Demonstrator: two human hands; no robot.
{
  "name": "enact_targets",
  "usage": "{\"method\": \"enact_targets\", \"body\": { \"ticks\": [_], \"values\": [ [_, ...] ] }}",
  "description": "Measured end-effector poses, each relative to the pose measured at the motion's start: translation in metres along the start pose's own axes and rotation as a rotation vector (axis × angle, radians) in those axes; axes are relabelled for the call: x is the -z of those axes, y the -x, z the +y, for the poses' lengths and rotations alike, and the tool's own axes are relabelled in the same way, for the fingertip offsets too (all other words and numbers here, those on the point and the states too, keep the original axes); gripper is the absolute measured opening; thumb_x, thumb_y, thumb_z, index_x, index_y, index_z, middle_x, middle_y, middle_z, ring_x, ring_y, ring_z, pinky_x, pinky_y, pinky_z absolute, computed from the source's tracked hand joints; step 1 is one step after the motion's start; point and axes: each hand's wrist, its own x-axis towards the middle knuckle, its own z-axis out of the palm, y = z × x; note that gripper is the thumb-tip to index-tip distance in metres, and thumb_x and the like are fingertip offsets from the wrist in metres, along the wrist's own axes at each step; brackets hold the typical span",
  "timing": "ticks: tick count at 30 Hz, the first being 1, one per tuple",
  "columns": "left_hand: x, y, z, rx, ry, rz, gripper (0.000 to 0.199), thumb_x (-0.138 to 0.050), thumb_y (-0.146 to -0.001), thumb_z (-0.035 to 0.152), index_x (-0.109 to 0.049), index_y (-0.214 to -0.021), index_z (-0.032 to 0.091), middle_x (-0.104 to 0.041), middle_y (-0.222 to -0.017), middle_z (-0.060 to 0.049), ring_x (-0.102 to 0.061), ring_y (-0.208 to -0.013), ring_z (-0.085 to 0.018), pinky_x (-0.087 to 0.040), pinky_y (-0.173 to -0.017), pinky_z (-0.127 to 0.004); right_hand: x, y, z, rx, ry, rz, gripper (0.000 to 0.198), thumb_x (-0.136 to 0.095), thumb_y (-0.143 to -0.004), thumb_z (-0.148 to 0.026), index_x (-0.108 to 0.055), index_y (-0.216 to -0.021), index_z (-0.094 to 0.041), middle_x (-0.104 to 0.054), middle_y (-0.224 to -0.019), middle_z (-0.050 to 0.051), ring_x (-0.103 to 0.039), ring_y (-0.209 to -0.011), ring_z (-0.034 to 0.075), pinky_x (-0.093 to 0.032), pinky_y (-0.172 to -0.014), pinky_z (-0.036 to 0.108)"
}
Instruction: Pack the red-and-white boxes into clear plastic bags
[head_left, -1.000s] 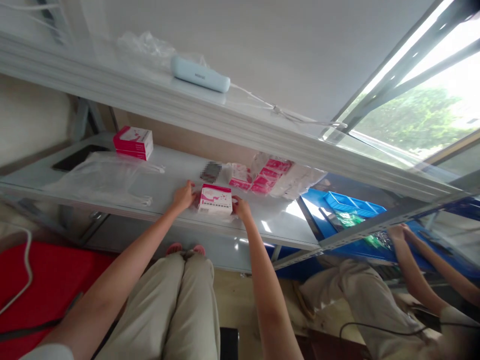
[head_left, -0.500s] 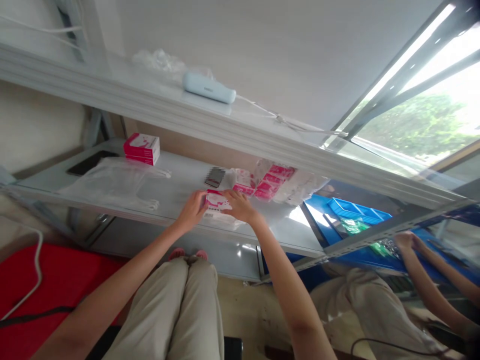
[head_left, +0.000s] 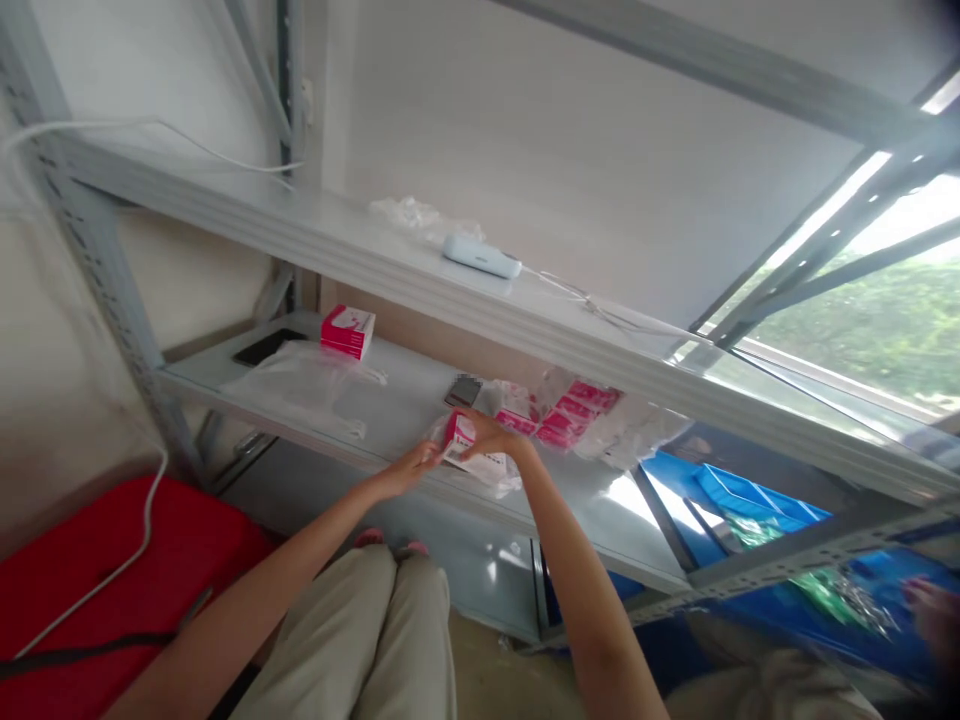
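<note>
A small pink-and-white carton (head_left: 459, 432) stands tilted near the shelf's front edge, with my right hand (head_left: 487, 436) closed over it from above. Thin clear plastic bag film (head_left: 504, 482) lies around and beneath the carton, spreading to the right. At the carton's left side my left hand (head_left: 416, 467) has its fingers pinched together at the bag's edge; the exact grip is partly hidden. Just behind the hands lies a phone (head_left: 464, 389). Bagged pink-and-white cartons (head_left: 516, 408) sit to the right of it, beside a larger group of wrapped pink packs (head_left: 577, 413).
A stack of pink cartons (head_left: 348, 332) stands at the back left, near a flat clear bag (head_left: 304, 380) and a dark tablet-like slab (head_left: 268, 346). An upper shelf (head_left: 360, 250) overhangs, bearing a pale blue device (head_left: 481, 257). Blue trays (head_left: 757, 498) and another person's hand (head_left: 930, 605) are at right.
The view has shifted, so the shelf appears lower and farther right. My left hand has come away from the carton's side toward the bag edge; the carton is now tilted under my right hand.
</note>
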Motion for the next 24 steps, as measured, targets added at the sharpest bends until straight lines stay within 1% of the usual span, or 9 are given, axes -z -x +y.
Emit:
{"method": "enact_targets", "body": {
  "ticks": [4,8,10,12,14,17,19,21,24],
  "values": [
    [-0.005,-0.005,0.004,0.023,-0.024,0.042,0.049,-0.052,-0.083,0.056,-0.054,-0.115,0.02,-0.06,-0.116,-0.011,-0.056,-0.107,-0.025,-0.041,-0.097,-0.041,0.021,0.012,0.001,0.01,-0.338,0.03,0.079,-0.082,-0.053,-0.02,-0.054,-0.127,-0.017,-0.046,-0.14,0.015,-0.048,-0.125,0.025,-0.04,-0.102,0.035],
    [-0.011,-0.011,0.016,-0.05,-0.045,0.058,0.041,-0.047,-0.085,0.054,-0.061,-0.097,0.017,-0.064,-0.101,-0.01,-0.058,-0.101,-0.025,-0.04,-0.097,-0.042,0.047,0.032,-0.009,0.058,-0.517,0.011,0.051,-0.069,-0.069,-0.018,-0.057,-0.119,-0.018,-0.051,-0.136,0.013,-0.054,-0.119,0.02,-0.044,-0.097,0.032],
    [-0.013,-0.01,0.027,-0.106,-0.046,0.108,0.039,-0.047,-0.086,0.054,-0.063,-0.09,0.018,-0.065,-0.102,-0.01,-0.057,-0.104,-0.025,-0.038,-0.099,-0.041,0.06,0.043,-0.017,0.099,-0.668,0.007,0.048,-0.067,-0.071,-0.021,-0.058,-0.118,-0.02,-0.052,-0.135,0.011,-0.053,-0.12,0.02,-0.044,-0.098,0.034],
    [-0.014,-0.006,0.039,-0.124,0.016,0.209,0.041,-0.048,-0.085,0.056,-0.062,-0.096,0.019,-0.064,-0.107,-0.011,-0.056,-0.108,-0.026,-0.036,-0.101,-0.041,0.072,0.053,-0.028,0.13,-0.76,0.018,0.05,-0.069,-0.069,-0.023,-0.058,-0.117,-0.022,-0.051,-0.137,0.008,-0.05,-0.124,0.021,-0.042,-0.102,0.036],
    [-0.013,0.001,0.052,-0.066,0.211,0.191,0.054,-0.045,-0.085,0.062,-0.053,-0.118,0.02,-0.064,-0.112,-0.013,-0.06,-0.104,-0.026,-0.039,-0.096,-0.043,0.082,0.06,-0.043,0.139,-0.74,0.027,0.057,-0.072,-0.065,-0.026,-0.058,-0.12,-0.025,-0.049,-0.139,0.006,-0.048,-0.126,0.022,-0.041,-0.104,0.038],
    [-0.01,0.013,0.068,0.021,0.62,-0.111,0.08,-0.04,-0.082,0.072,-0.019,-0.144,0.027,-0.06,-0.124,-0.015,-0.065,-0.098,-0.026,-0.043,-0.092,-0.046,0.091,0.065,-0.072,0.177,-0.629,-0.046,0.071,-0.074,-0.063,-0.028,-0.05,-0.13,-0.027,-0.044,-0.143,0.005,-0.044,-0.129,0.023,-0.038,-0.107,0.04],
    [-0.008,0.021,0.074,-0.011,0.783,-0.213,0.088,-0.052,-0.078,0.069,-0.011,-0.146,0.032,-0.053,-0.134,-0.014,-0.062,-0.107,-0.026,-0.043,-0.096,-0.046,0.091,0.065,-0.094,0.257,-0.504,-0.155,0.078,-0.073,-0.065,-0.024,-0.043,-0.138,-0.027,-0.033,-0.15,0.005,-0.034,-0.136,0.024,-0.032,-0.111,0.04],
    [-0.004,0.028,0.077,-0.058,0.828,-0.109,0.091,-0.068,-0.073,0.054,-0.017,-0.145,0.035,-0.049,-0.139,-0.009,-0.056,-0.117,-0.026,-0.043,-0.099,-0.043,0.085,0.063,-0.112,0.323,-0.336,-0.21,0.082,-0.069,-0.067,-0.016,-0.038,-0.142,-0.028,-0.018,-0.156,0.004,-0.021,-0.142,0.024,-0.027,-0.114,0.04],
    [0.004,0.037,0.075,-0.077,0.793,0.161,0.09,-0.077,-0.067,0.038,-0.026,-0.142,0.037,-0.051,-0.137,-0.005,-0.053,-0.12,-0.025,-0.046,-0.097,-0.042,0.064,0.06,-0.129,0.334,-0.071,-0.117,0.084,-0.059,-0.07,-0.007,-0.031,-0.146,-0.031,-0.01,-0.157,0.002,-0.011,-0.144,0.025,-0.017,-0.116,0.048]
  ]
}}
